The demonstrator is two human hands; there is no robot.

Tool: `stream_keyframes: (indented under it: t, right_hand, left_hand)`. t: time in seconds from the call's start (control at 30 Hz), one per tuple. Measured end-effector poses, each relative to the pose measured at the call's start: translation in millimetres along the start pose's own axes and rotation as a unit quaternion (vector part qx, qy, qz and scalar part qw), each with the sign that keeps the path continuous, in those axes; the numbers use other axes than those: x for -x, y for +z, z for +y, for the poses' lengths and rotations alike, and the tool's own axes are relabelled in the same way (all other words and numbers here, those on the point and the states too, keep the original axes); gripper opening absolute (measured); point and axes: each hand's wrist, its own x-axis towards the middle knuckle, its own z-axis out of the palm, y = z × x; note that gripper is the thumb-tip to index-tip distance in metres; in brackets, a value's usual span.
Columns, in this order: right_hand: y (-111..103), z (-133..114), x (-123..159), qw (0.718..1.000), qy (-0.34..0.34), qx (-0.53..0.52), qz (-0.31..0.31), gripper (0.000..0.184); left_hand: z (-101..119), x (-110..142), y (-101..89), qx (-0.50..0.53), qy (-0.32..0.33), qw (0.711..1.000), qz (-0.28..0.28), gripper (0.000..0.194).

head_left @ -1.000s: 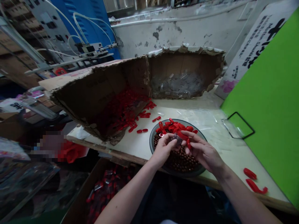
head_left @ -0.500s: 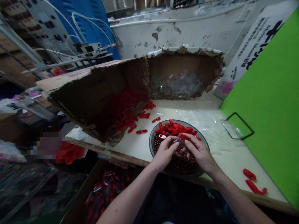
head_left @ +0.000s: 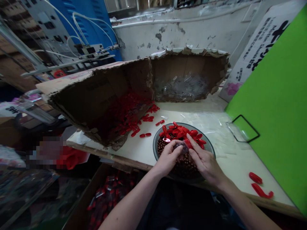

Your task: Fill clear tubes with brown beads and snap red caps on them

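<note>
This looks like a small workshop or packing room: a metal machine with pale tubing stands beside a blue cabinet, torn cardboard boxes on the counter hold loose red and clear plastic parts in bulk, and paint flakes off the wall behind.

The white box reads "Morton Shukla", partly uncertain, beside Chinese characters.

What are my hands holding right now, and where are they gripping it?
A clear piece with a red part: left hand fingers pinch the clear end; right hand fingers are at the red end.
</note>
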Motion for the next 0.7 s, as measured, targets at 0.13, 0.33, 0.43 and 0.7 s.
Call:
stream_keyframes:
  t: [0.13,0.33,0.43,0.7]
  right_hand:
    - [2.1,0.4,4.2,0.997,0.017,-0.078,-0.012,0.054]
    - [8.0,-7.0,7.9,1.0,-0.012,-0.025,0.01,0.054]
    - [10.7,-12.0,6.8,0.999,-0.015,-0.026,0.029,0.053]
    - [-15.3,-16.5,-9.0,1.0,-0.001,-0.029,0.01,0.055]
  left_hand:
    - [-1.4,0.6,-0.5,0.044,-0.014,0.998,-0.03,0.026]
    - [5.5,6.0,5.0,0.058,-0.02,0.998,-0.021,0.026]
    - [6.0,7.1,9.3,0.076,-0.024,0.997,-0.004,0.027]
    - [14.3,-2.6,7.6,0.114,-0.049,0.992,0.021,0.036]
